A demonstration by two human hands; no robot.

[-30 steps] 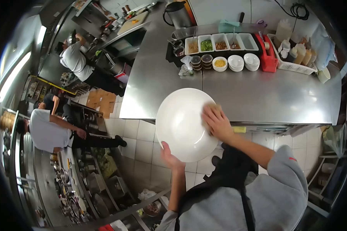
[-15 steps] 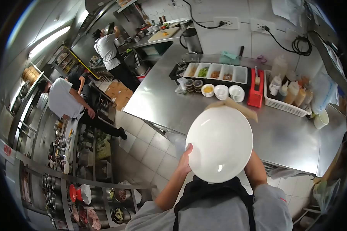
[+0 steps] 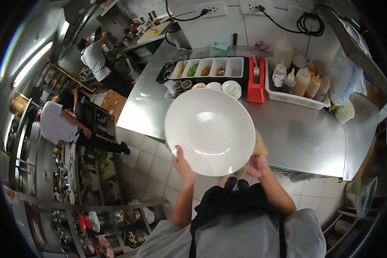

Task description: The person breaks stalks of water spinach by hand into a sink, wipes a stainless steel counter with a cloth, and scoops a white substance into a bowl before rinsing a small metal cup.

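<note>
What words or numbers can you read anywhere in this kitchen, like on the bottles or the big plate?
There are none that can be read.
The white plate in the left hand and right hand is plain, with no print.
The sauce bottles in the white basket: any labels are too small and blurred.
The red holder: no writing shows.

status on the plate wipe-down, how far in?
Done: the white plate's upper face shows clean and glossy, with no visible residue. In hand: the left hand grips the near rim, while the right hand presses a tan cloth against the plate's underside edge. Left: the plate is not yet set down; it is held above the steel counter.
</note>
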